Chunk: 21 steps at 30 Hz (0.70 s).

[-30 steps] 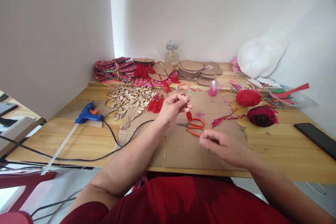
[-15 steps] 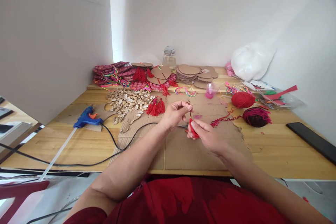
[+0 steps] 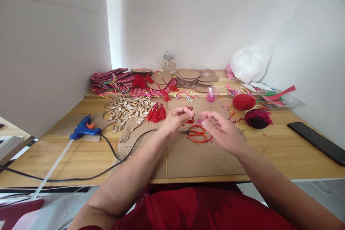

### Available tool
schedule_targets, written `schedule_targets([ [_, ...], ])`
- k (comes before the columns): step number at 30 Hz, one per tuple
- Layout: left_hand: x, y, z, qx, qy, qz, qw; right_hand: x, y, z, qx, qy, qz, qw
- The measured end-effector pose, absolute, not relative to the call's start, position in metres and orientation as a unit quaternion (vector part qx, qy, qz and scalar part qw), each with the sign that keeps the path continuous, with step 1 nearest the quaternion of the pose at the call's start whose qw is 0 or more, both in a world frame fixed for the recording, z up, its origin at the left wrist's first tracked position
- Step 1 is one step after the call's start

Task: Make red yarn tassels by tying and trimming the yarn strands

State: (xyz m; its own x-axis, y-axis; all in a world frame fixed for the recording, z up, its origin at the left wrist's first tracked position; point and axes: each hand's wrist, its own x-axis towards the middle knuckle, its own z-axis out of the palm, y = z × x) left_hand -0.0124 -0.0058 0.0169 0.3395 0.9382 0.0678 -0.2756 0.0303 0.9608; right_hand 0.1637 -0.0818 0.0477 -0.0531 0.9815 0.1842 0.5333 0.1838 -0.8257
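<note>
My left hand [image 3: 178,119] is closed in a pinch on a piece of dark red yarn [image 3: 191,108], whose curled end shows above the fingertips. A bit of red yarn [image 3: 191,120] also shows just below those fingers; the rest is hidden by the hand. To the right, my right hand [image 3: 222,131] is apart from it, fingers loosely curled and spread, with nothing visible in them. Orange-handled scissors [image 3: 198,137] lie between and below both hands on a cardboard sheet [image 3: 199,161]. Left of my left hand sits a bunch of red tassels [image 3: 156,112].
Peanut shells [image 3: 129,109] and a blue glue gun [image 3: 85,128] with its black cord lie left. Cardboard discs [image 3: 188,75], a bottle [image 3: 169,64] and a pink cup [image 3: 211,95] stand behind. Yarn balls [image 3: 244,102] and a black phone-like slab [image 3: 314,142] are right.
My right hand has let go of the red tassel it gripped, opened and moved right and slightly up. The scissors are now uncovered. My left hand keeps its pinch. The view has shifted slightly.
</note>
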Motion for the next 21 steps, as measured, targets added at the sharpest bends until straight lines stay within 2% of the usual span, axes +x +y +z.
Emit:
schedule_targets([
  [4, -0.011, -0.008, 0.018, 0.519, 0.302, 0.466, 0.649, 0.144, -0.065, 0.029, -0.508, -0.690, 0.365, 0.365],
  [9, -0.011, -0.004, 0.019, 0.444, 0.254, 0.516, 0.687, 0.133, -0.080, 0.006, -0.504, -0.656, 0.457, 0.327],
  [12, -0.012, -0.003, 0.020, 0.416, 0.236, 0.497, 0.724, 0.145, -0.098, 0.014, -0.496, -0.691, 0.472, 0.233],
  [14, -0.012, -0.004, 0.021, 0.418, 0.243, 0.482, 0.731, 0.157, -0.103, 0.027, -0.489, -0.753, 0.420, 0.137],
  [15, -0.012, -0.006, 0.022, 0.423, 0.250, 0.477, 0.729, 0.163, -0.102, 0.035, -0.501, -0.769, 0.381, 0.116],
  [17, -0.011, -0.009, 0.022, 0.439, 0.265, 0.462, 0.723, 0.171, -0.098, 0.047, -0.565, -0.754, 0.293, 0.163],
  [19, -0.010, -0.013, 0.022, 0.455, 0.277, 0.445, 0.720, 0.172, -0.091, 0.054, -0.614, -0.709, 0.232, 0.259],
  [21, -0.008, -0.015, 0.020, 0.467, 0.282, 0.433, 0.717, 0.166, -0.084, 0.054, -0.620, -0.677, 0.230, 0.322],
])
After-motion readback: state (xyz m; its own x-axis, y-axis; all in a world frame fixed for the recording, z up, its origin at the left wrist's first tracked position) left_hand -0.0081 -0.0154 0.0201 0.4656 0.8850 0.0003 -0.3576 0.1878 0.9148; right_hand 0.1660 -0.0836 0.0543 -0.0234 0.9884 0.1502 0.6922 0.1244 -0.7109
